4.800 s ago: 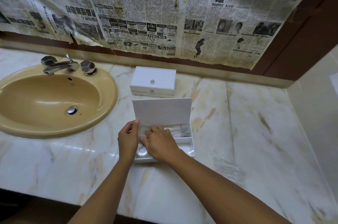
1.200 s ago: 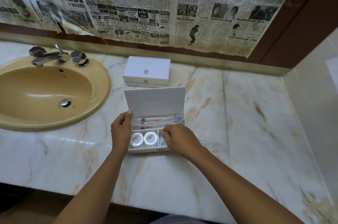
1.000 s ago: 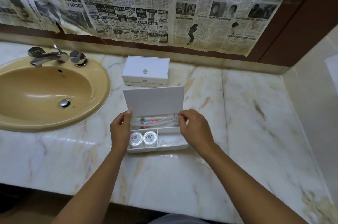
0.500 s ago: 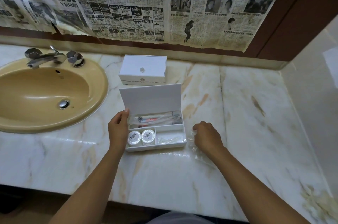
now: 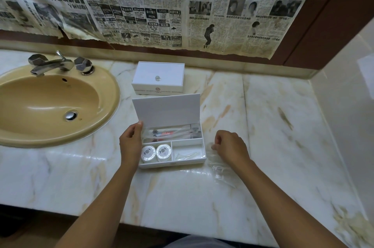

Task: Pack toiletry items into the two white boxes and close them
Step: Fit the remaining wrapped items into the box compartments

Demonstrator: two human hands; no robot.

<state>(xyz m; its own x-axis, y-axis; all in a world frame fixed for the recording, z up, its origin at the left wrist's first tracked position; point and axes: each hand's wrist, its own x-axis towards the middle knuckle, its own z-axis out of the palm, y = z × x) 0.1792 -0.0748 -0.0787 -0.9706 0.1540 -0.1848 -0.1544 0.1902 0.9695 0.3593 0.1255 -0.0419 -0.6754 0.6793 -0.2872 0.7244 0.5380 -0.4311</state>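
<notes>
From the head camera, the open box (image 5: pixel 172 144) sits on the marble counter (image 5: pixel 263 126), lid propped upright, probably so both hands stay free for loading. The left hand (image 5: pixel 130 144) grips the box's left wall, seemingly to steady it. The right hand (image 5: pixel 230 147), fingers curled, pinches a clear plastic packet (image 5: pixel 219 165) lying just right of the box, likely the next item in. Two round soaps (image 5: pixel 155 153) fill the front-left compartment. The closed box (image 5: pixel 158 78) waits behind.

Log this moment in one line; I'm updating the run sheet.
phase: packing | left hand: holds open white compartment box | right hand: pinches clear plastic packet | second white box: closed
</notes>
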